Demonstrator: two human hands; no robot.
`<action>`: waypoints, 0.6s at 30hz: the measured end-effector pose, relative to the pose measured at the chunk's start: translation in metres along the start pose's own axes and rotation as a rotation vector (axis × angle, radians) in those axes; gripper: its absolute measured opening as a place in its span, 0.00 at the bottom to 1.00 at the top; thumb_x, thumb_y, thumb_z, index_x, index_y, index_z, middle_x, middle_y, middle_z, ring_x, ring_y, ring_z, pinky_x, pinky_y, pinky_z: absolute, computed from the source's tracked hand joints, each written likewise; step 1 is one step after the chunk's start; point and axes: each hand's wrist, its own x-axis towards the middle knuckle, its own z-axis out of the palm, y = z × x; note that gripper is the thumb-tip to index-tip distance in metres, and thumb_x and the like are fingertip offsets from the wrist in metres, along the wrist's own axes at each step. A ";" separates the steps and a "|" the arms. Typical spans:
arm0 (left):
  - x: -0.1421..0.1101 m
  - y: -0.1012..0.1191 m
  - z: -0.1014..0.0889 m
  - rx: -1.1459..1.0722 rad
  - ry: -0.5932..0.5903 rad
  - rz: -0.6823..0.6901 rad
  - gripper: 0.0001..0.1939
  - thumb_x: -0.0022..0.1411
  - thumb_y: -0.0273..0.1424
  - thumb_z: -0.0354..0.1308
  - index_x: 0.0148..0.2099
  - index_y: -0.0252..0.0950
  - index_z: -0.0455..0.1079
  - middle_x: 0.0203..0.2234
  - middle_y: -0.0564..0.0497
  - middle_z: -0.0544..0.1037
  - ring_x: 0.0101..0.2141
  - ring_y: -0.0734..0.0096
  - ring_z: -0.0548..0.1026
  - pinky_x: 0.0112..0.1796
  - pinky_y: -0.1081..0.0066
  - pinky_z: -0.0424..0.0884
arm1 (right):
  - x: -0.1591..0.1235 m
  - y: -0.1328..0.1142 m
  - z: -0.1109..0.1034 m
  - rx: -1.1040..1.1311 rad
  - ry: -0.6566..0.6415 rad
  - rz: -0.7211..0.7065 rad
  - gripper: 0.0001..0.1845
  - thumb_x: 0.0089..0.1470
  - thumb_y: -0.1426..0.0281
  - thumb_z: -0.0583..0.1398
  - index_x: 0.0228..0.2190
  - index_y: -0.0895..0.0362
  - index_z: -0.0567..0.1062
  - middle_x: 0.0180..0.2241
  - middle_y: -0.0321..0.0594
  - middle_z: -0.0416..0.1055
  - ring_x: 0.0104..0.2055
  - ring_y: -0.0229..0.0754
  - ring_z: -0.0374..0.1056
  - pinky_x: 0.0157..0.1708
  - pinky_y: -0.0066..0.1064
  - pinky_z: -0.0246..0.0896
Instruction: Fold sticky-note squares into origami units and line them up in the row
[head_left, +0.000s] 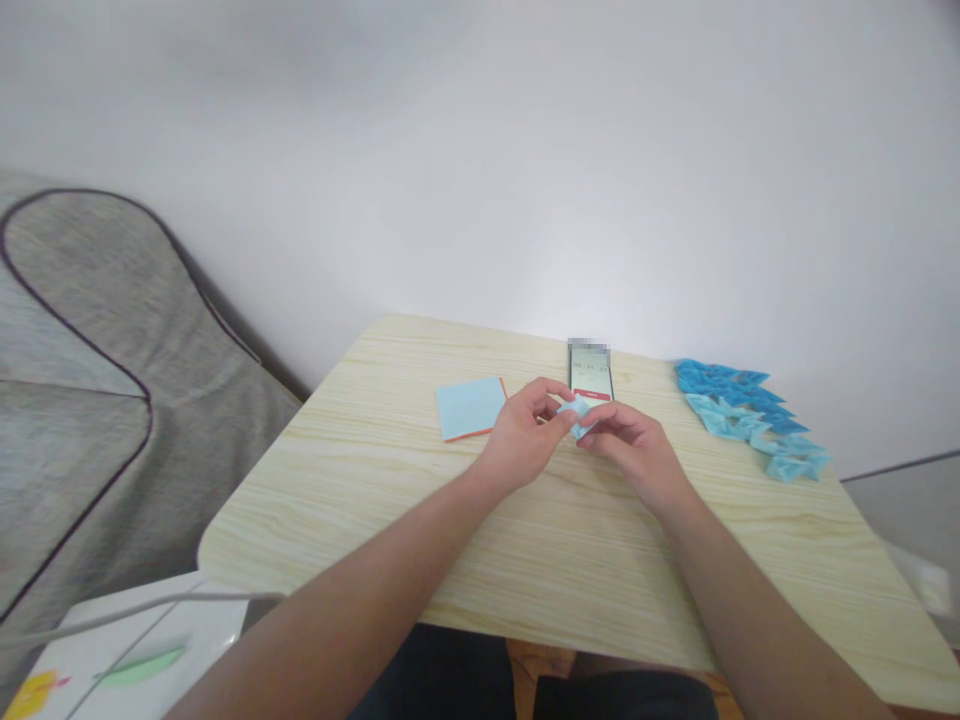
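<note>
Between my two hands, above the middle of the table, is a small folded piece of light blue paper (576,408). My left hand (527,430) pinches its left side with thumb and fingers. On the right side, my right hand (630,445) grips it the same way. The exact folds are partly covered by my fingers. Just left of my left hand lies a stack of square light blue paper (471,408) with an orange edge showing along its right and lower sides.
A phone (591,368) showing a timer lies behind my hands. Several folded blue paper pieces (724,385) and paler ones (795,455) sit in rows at the table's (360,500) right. A grey fabric-covered seat (97,400) stands left; a white wall rises behind.
</note>
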 end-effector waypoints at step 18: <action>0.000 0.001 0.000 -0.066 -0.070 -0.018 0.16 0.53 0.27 0.64 0.46 0.35 0.71 0.29 0.54 0.76 0.31 0.75 0.71 0.33 0.74 0.65 | -0.001 0.003 -0.003 0.048 -0.035 -0.024 0.04 0.52 0.69 0.69 0.33 0.52 0.79 0.33 0.34 0.76 0.37 0.39 0.69 0.40 0.33 0.63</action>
